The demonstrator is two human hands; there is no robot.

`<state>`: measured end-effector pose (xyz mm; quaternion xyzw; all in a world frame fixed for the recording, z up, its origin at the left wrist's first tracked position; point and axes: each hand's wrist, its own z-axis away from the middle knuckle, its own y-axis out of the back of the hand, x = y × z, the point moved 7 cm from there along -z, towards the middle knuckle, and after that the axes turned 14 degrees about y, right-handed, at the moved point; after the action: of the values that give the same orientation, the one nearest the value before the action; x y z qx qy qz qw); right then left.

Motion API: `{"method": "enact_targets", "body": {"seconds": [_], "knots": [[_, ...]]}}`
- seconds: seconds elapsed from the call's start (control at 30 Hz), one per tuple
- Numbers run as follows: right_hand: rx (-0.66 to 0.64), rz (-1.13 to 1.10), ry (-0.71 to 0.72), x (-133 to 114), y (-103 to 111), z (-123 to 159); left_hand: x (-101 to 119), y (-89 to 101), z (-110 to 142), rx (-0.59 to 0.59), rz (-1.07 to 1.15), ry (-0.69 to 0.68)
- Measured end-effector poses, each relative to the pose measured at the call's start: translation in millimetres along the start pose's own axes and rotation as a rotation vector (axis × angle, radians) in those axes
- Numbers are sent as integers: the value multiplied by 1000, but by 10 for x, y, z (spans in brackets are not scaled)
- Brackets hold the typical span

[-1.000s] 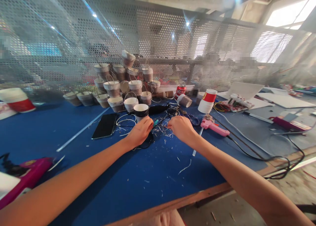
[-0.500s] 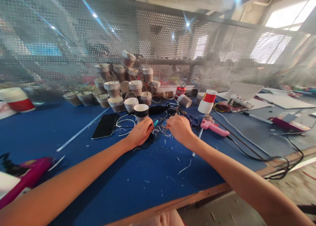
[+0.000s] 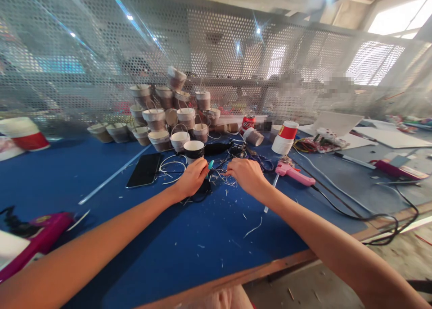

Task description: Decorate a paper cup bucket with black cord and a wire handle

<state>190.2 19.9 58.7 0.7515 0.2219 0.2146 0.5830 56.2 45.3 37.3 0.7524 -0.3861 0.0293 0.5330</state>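
My left hand is closed beside a paper cup with a dark band round it, partly covering the cup's lower part. A small teal object sticks out from between its thumb and fingers; its kind is unclear. Across a small gap, my right hand is also closed, fingertips pinched together and pointing left. Whatever they hold is too small or hidden to make out. White scraps and thread bits lie between and below the hands. White cord is coiled left of the cup.
Small handled paper buckets are stacked behind. A phone lies to the left. On the right are a pink glue gun with a cable, a stack of paper cups and a red can. Purple tool lies front left.
The teal object has shifted slightly up and tilted more upright with my left hand. My right hand has moved very little. The view has shifted slightly.
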Motion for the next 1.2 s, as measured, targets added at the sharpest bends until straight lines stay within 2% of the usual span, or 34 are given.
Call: {"method": "enact_targets", "body": {"seconds": [0.27,0.63,0.8,0.93,1.2], "knots": [[-74,102,3,-34,14,7,73,-15,39,-17,-28,-38],[36,102,1,-53,121,53,198,41,69,33,-35,-112],[65,87,-43,-30,158,69,269,77,105,76,-54,-115],[88,59,-77,-11,169,74,278,36,142,77,-90,-126],[116,58,-82,-27,188,77,230,21,144,47,54,-80]]}}
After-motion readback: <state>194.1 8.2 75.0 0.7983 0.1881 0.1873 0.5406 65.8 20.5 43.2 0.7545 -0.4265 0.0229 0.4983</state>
